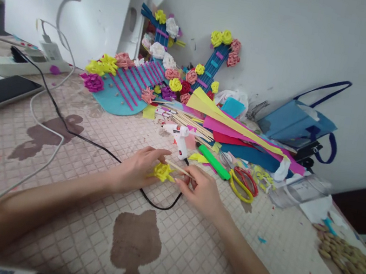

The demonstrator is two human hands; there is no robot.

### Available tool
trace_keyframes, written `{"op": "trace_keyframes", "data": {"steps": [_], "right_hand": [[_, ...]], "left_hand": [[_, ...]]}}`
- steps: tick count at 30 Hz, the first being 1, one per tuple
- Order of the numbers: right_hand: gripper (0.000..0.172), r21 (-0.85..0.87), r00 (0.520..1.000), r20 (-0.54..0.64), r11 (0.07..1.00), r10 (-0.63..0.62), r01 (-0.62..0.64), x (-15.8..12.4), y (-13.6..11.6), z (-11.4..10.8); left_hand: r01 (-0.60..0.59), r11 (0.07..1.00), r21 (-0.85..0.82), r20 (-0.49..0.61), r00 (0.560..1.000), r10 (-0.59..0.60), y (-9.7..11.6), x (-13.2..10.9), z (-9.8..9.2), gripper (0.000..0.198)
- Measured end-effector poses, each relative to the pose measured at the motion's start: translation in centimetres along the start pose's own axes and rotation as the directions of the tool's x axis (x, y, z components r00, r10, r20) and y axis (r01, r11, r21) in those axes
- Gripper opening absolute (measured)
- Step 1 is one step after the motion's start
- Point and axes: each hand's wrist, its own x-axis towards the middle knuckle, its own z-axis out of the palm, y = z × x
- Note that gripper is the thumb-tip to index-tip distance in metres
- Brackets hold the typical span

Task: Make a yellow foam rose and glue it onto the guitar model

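Yellow flower (161, 171): between the two hands, over the middle of the desk (79, 241).
Left hand (136, 169): fingers pinching the flower's left side.
Right hand (204, 192): fingers closed on a thin wooden stick (180, 169), which points left along the flower's far side.
Glue gun (180, 139): just beyond the hands.
Yellow-handled scissors (239, 196): farther right, near a green tool (214, 162).

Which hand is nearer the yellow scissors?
Right. The right hand is left of the yellow scissors, not touching them; the left hand is farther left, at the yellow flower.
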Motion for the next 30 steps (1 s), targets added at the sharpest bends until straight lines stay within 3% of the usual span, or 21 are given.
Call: {"op": "trace_keyframes", "data": {"steps": [7,15,21,24,30], "right_hand": [[0.012,-0.111,0.998,0.047,0.993,0.031,-0.025,0.2,-0.5,0.7],[0.011,-0.089,0.998,0.049,0.996,0.034,-0.029,0.1,-0.4,1.0],[0.005,-0.060,0.997,0.062,0.997,0.047,-0.043,-0.1,-0.8,0.8],[0.012,0.027,0.997,0.055,0.998,0.057,-0.059,-0.3,-0.7,0.2],[0.014,0.001,0.993,0.060,0.995,-0.103,0.103,-0.6,1.0,-0.9]], "left_hand": [[-0.031,0.999,-0.032,0.047,0.998,0.032,0.1,0.5,-0.2,0.063],[-0.049,0.999,-0.022,0.073,0.996,0.051,-0.6,0.5,-0.3,0.063],[-0.087,0.996,-0.036,0.069,0.994,0.089,-0.5,0.7,-0.7,0.044],[-0.108,0.993,-0.043,0.077,0.991,0.111,-0.7,0.9,-1.1,0.039],[-0.150,0.987,-0.054,0.121,0.980,0.156,-1.5,1.2,-1.8,0.037]]}}
